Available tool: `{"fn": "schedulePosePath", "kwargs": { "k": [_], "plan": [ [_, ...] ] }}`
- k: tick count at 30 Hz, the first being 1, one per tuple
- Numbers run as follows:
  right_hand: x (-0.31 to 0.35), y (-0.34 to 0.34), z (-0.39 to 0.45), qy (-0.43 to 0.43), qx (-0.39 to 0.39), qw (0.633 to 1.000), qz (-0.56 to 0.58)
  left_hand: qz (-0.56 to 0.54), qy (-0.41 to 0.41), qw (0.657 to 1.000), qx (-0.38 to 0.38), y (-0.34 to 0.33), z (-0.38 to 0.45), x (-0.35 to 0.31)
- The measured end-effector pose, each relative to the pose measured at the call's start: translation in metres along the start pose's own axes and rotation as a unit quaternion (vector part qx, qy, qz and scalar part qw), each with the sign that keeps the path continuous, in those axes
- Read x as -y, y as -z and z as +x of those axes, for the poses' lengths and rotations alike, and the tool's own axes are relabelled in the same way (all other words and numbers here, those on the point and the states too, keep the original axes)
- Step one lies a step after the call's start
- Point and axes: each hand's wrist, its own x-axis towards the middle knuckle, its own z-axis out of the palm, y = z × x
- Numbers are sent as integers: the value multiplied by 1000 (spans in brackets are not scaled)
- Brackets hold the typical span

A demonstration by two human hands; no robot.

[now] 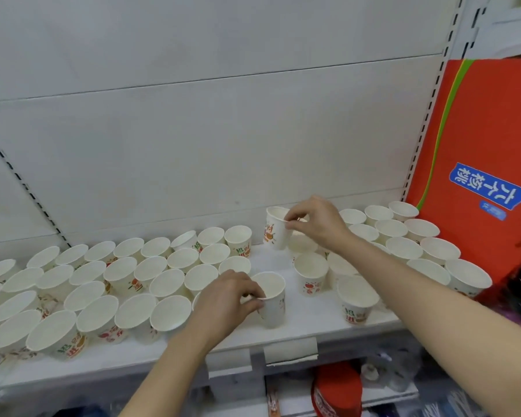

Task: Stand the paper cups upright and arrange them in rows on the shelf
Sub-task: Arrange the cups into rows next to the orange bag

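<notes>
White shelf [310, 319]: left hand [223, 299] pinches front cup's [271, 299] rim, right hand [316, 224] pinches raised cup [275, 228].

1. My left hand [226, 299] pinches the rim of a front cup [270, 299] standing upright on the white shelf [298, 329], near its front edge.
2. My right hand [316, 224] pinches the rim of a raised cup [276, 227], tilted and held above the gap in the middle of the shelf.
3. On the left, a big cluster of upright cups [103, 290], packed close in rough rows.
4. On the right, a smaller group of cups [403, 245] runs up beside a red carton [478, 139] at the shelf's end.
5. Two blank label holders [291, 350] hang on the front edge.
</notes>
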Motion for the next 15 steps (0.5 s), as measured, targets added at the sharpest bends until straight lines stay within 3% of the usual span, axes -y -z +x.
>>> {"fn": "schedulePosePath", "kwargs": {
  "k": [4, 7, 15],
  "plan": [
    [12, 38, -55, 0, -26, 995, 93, 4, 0, 1000, 4, -1, -1, -4],
    [10, 49, -93, 14, -6, 995, 98, 27, 17, 999, -11, -2, -5, -6],
    [-11, 23, -154, 164, 5, 982, -92, 54, 58, 995, -55, 0, -17, -12]
  ]
}}
